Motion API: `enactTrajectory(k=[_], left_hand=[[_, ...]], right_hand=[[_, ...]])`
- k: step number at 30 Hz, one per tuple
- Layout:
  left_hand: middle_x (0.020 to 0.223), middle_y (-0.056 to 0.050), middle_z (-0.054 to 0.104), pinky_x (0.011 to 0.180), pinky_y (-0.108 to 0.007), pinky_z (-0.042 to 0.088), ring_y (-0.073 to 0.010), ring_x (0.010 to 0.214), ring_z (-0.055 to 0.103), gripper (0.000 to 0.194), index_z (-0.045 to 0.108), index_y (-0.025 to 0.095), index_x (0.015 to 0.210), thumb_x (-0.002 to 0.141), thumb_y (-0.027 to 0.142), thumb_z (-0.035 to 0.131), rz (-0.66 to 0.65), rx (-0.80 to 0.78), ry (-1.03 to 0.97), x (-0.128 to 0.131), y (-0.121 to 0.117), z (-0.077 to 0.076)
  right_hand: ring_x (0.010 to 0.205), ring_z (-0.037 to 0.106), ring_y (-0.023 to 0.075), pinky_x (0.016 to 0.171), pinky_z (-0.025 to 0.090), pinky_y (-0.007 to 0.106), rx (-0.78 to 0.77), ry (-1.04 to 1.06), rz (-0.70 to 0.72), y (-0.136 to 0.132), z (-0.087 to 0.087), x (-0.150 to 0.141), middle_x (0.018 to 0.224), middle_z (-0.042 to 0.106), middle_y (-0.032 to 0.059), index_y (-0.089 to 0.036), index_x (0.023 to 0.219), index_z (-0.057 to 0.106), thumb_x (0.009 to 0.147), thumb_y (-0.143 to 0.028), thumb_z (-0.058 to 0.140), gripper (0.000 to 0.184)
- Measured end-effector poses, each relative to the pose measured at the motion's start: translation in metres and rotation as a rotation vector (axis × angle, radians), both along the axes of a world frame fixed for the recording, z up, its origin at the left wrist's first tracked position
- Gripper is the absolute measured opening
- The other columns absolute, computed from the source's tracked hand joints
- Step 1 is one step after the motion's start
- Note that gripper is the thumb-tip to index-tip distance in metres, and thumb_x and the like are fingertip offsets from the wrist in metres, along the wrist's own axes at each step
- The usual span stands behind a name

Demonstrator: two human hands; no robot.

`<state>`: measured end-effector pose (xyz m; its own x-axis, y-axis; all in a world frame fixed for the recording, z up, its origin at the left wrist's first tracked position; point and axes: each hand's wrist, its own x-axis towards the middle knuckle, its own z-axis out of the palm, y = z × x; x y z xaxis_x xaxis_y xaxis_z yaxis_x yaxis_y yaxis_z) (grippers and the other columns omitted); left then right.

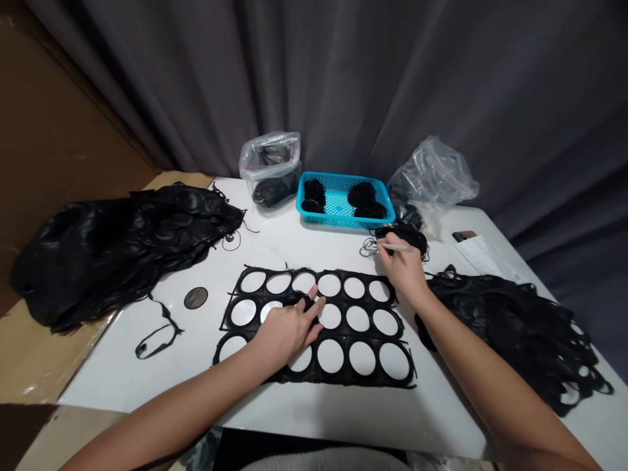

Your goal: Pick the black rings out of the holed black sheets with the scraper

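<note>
A black sheet with rows of round holes [346,336] lies flat on the white table, which shows through the holes. My left hand [282,330] rests on its middle, fingers apart, beside a small black bundle [298,299] that the fingers partly cover. Beyond the sheet's right far corner, my right hand [405,268] pinches a slim pale stick-like tool [398,247]. Its tip reaches toward a tangle of thin black cords [405,235]; contact there is hard to make out.
A blue basket [346,222] with black bundles stands at the back between clear plastic bags [271,167]. Black material is heaped at left [122,245] and right [505,327]. A dark disc [195,298], a black loop [159,332] and white paper [483,255] lie on the table.
</note>
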<state>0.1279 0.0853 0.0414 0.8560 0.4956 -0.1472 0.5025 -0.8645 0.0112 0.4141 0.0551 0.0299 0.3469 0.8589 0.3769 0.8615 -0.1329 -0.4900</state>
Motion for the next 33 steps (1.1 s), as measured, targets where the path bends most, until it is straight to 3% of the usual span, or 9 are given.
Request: enactTrajectory(k=[2,5,9,14,33], left_hand=[[0.135,-0.015,0.060,0.054,-0.027,0.048,-0.0208,0.077,0.071,0.042,0.054,0.023,0.137,0.098,0.040,0.051,-0.010,-0.005,-0.002,0.007,0.003,0.005],[0.127,-0.014,0.064,0.056,-0.028,0.049,-0.0214,0.079,0.071,0.047,0.049,0.021,0.142,0.099,0.041,0.049,-0.046,0.009,-0.039,0.023,0.003,0.006],[0.141,-0.014,0.055,0.058,-0.027,0.049,-0.0216,0.086,0.071,0.050,0.047,0.021,0.144,0.098,0.042,0.050,-0.129,-0.003,-0.075,0.040,-0.003,-0.004],[0.144,-0.014,0.053,0.057,-0.028,0.050,-0.0217,0.089,0.070,0.051,0.044,0.022,0.146,0.099,0.040,0.049,-0.135,0.006,-0.080,0.040,-0.006,-0.011],[0.147,-0.011,0.051,0.057,-0.028,0.051,-0.0201,0.086,0.071,0.051,0.042,0.025,0.147,0.099,0.041,0.049,-0.162,0.021,-0.068,0.039,-0.002,-0.014]], right_hand=[[0.082,0.064,0.0252,0.072,0.044,0.034,-0.028,0.145,0.030,-0.009,0.005,0.005,0.092,0.072,0.0083,-0.023,0.079,0.056,0.091,-0.027,0.049,0.015],[0.079,0.065,0.0223,0.071,0.046,0.032,-0.154,0.308,0.140,-0.030,0.005,-0.012,0.091,0.073,0.0049,-0.024,0.079,0.058,0.091,-0.031,0.051,0.016],[0.084,0.065,0.0213,0.076,0.047,0.032,-0.267,0.478,0.245,-0.049,-0.005,-0.039,0.092,0.073,0.0034,-0.023,0.077,0.055,0.090,-0.032,0.054,0.016],[0.090,0.065,0.0220,0.081,0.048,0.035,-0.274,0.630,0.259,-0.052,-0.013,-0.042,0.096,0.073,0.0048,-0.022,0.077,0.055,0.089,-0.032,0.057,0.015],[0.095,0.063,0.0237,0.088,0.046,0.038,-0.260,0.579,0.269,-0.049,-0.018,-0.042,0.093,0.070,0.0047,-0.022,0.081,0.060,0.089,-0.028,0.056,0.011]])
